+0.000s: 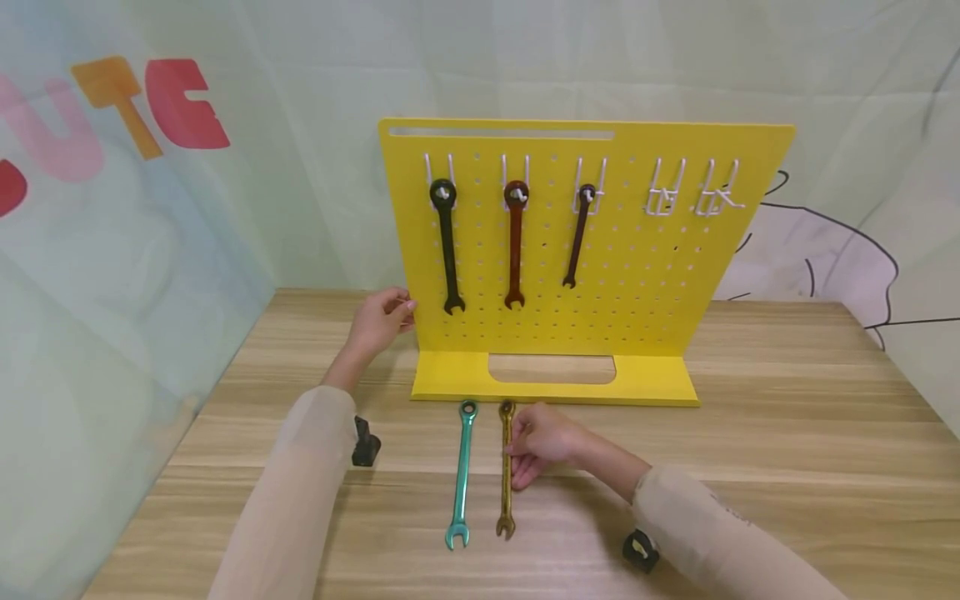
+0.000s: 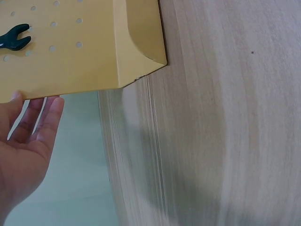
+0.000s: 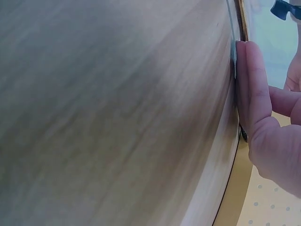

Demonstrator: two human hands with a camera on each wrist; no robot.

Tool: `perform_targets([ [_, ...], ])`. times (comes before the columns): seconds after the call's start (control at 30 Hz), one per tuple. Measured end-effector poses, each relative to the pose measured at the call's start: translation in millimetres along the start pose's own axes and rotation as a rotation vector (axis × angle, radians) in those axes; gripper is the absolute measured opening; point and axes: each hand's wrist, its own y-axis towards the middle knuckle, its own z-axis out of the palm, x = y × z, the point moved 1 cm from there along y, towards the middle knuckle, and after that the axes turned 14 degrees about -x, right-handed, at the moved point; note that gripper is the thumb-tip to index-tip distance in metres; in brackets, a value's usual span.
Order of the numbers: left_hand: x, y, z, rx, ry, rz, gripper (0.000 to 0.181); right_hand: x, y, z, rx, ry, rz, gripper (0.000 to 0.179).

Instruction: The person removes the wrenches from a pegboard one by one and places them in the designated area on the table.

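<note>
Left hand [image 1: 381, 320] is pinching the pegboard [image 1: 483, 271]. Right hand [image 1: 550, 437], pinch unclear, is touching the gold ratcheting wrench [image 1: 506, 500] mid-shank, likely favouring balance.

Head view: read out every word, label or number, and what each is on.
"UTE", on the backdrop; the red shape before it is cut off by the picture's edge.
Dark marking on the right sleeve: too small to read.
No other text is readable.

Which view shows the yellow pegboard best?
Head: the yellow pegboard sits fully in frame, face visible. Left wrist crops it to a lower corner; right wrist catches only a slice, lower right.
</note>
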Motion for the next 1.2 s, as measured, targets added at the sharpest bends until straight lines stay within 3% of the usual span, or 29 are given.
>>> perform_targets([
  [0.37, 0.2, -0.4, -0.2, 0.007, -0.006, -0.023, 0.028, 0, -3.0, -5, 0.022, -0.004, -0.02, 0.006],
  [0.67, 2.7, 0.6, -0.7, 0.006, 0.002, -0.011, 0.028, 4, 0.1, -15, 0.061, -0.072, -0.109, 0.004],
  [0.93, 3.1, 1.9, -0.3, 0.01, -0.001, -0.01, 0.028, 13, 4.6, -33, 0.025, -0.108, -0.172, 0.007],
  [1.2, 1.3, 1.7, -0.2, 0.011, -0.005, -0.013, 0.027, 36, 6.1, -62, -0.046, -0.113, -0.188, 0.011],
])
